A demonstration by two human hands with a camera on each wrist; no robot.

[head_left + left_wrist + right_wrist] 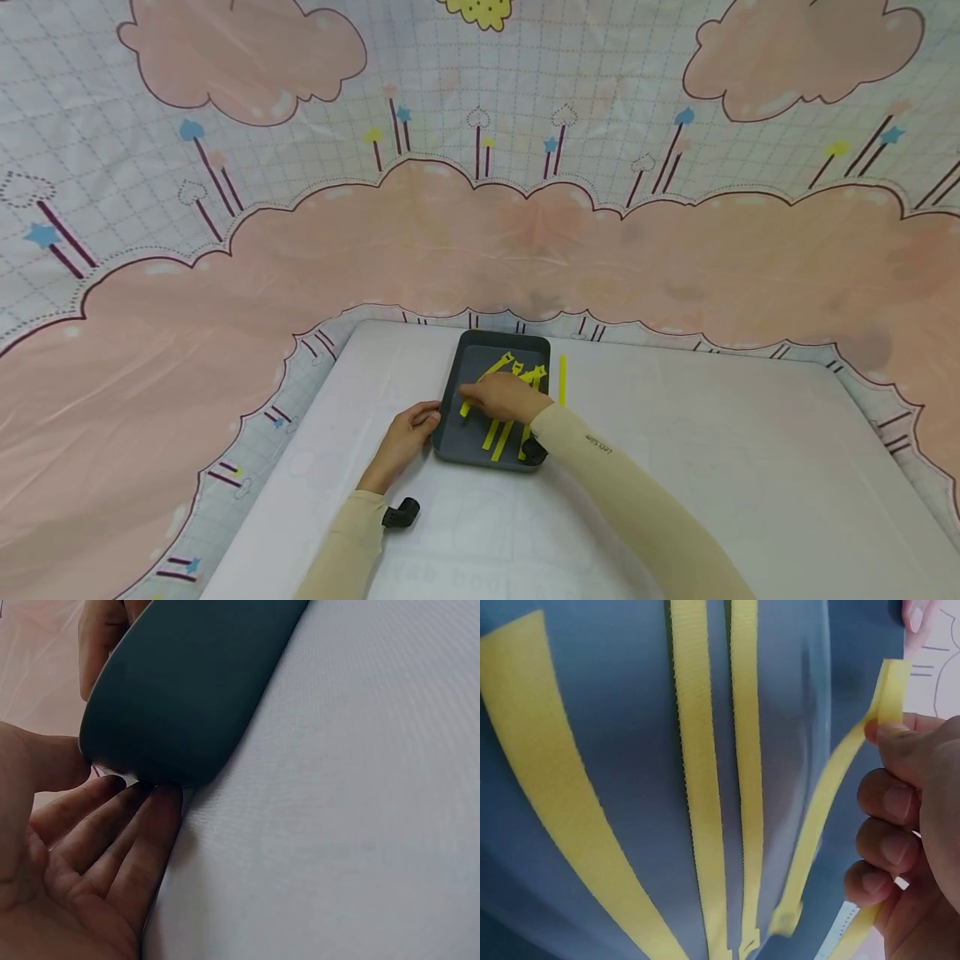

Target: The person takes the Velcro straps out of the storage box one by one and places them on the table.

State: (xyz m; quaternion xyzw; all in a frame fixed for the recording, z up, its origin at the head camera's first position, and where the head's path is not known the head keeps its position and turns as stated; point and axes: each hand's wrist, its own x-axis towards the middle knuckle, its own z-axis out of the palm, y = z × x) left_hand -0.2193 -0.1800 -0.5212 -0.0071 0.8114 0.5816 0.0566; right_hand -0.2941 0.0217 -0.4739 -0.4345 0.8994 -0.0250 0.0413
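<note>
A dark grey tray stands on the white table with several yellow hook-and-loop cable ties lying in it. My right hand is over the tray's left half. Between thumb and index finger it pinches one yellow cable tie near an end, the other fingers curled in. That tie's far end hangs down and looks slightly blurred. At the tray's left side, my left hand holds the edge, thumb against the wall and fingertips tucked at its underside. Part of the pile is hidden behind the right hand.
One yellow strip lies on the table just right of the tray. The white tabletop extends to both sides and toward me. Behind it hangs a patterned cloth with clouds. A black wrist camera sits on my left wrist.
</note>
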